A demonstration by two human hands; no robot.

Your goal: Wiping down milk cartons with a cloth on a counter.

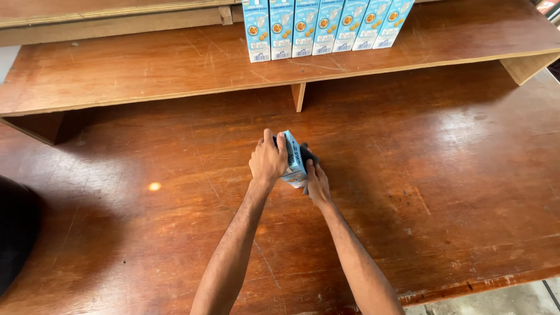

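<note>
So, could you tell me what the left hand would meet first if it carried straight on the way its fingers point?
The left hand already grips the light blue carton. Beyond that lies bare wooden table, then probably the shelf's small upright support, though depth is hard to judge.

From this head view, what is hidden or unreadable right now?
- Dark object behind the blue carton: mostly hidden by the carton and the right hand, kind unclear.
- Carton's left face: covered by the left hand.
- Row of blue cartons on the shelf: tops cut off by the top edge.
</note>
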